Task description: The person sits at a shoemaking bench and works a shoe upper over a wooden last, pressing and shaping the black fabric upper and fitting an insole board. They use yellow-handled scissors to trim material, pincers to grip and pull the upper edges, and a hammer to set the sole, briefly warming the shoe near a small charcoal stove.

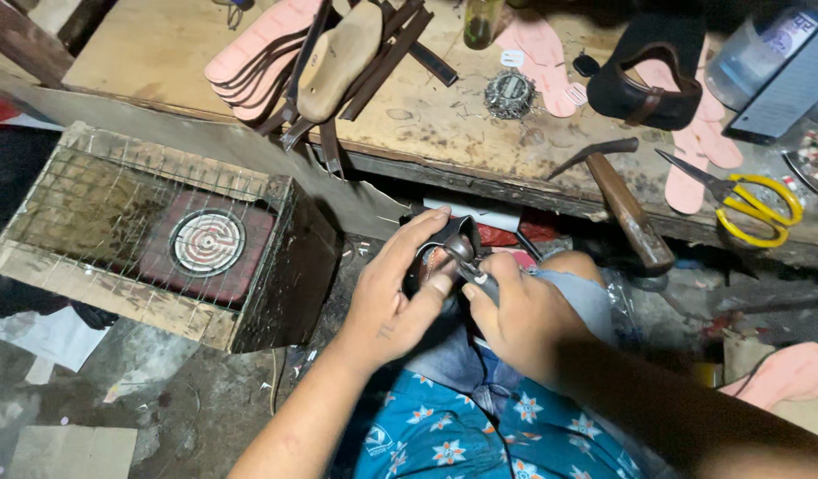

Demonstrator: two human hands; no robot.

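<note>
Both bare forearms reach forward from the bottom of the view and meet above the lap. The left hand is cupped, its fingers stretched forward and curled over the top, its thumb pressed in from the near side. The right hand sits just beside it, closed in a fist-like grip, its knuckles up and its thumb pointing toward the left hand.
</note>
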